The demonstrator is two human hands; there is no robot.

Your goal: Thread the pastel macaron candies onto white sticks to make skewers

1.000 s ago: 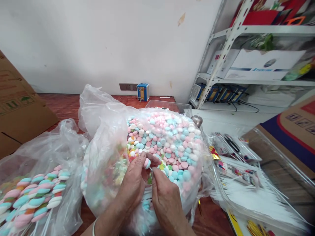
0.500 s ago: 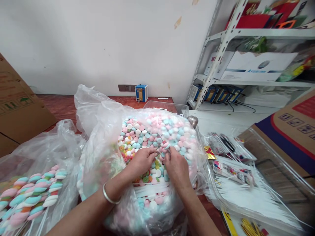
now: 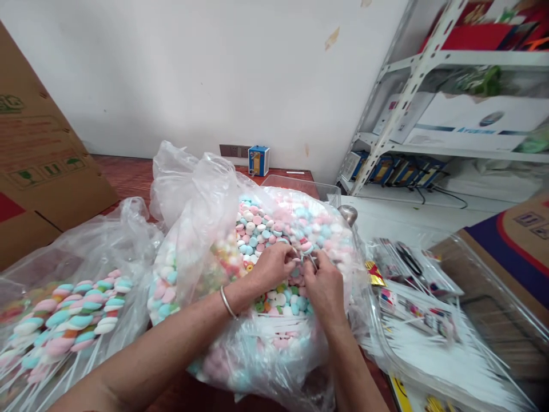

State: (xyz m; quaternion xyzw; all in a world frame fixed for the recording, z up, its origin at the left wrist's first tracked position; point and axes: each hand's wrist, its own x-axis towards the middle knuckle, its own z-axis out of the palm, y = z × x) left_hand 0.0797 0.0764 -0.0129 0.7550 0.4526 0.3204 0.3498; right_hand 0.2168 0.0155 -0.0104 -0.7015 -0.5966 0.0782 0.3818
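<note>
A big clear plastic bag (image 3: pixel 201 229) on the table holds a heap of small round pink, blue and white marshmallow sweets (image 3: pixel 274 226). Both my hands are inside its opening. My left hand (image 3: pixel 274 264), with a silver bangle on the wrist, has its fingers pinched over the sweets. My right hand (image 3: pixel 323 283) is closed too, meeting the left; a thin white stick seems to run between the fingertips, with a pink and blue sweet (image 3: pixel 306 247) at its tip. What the left fingers grip is too small to name.
A second clear bag (image 3: pixel 64 320) at the left holds twisted pastel marshmallow skewers. Clear trays (image 3: pixel 429 337) of white sticks and wrappers lie at the right. Cardboard boxes (image 3: pixel 38 154) stand at the left and far right. A metal shelf (image 3: pixel 433 97) rises behind.
My hands moved from the near edge of the bag forward into the heap of sweets. The view shifted slightly left and up.
</note>
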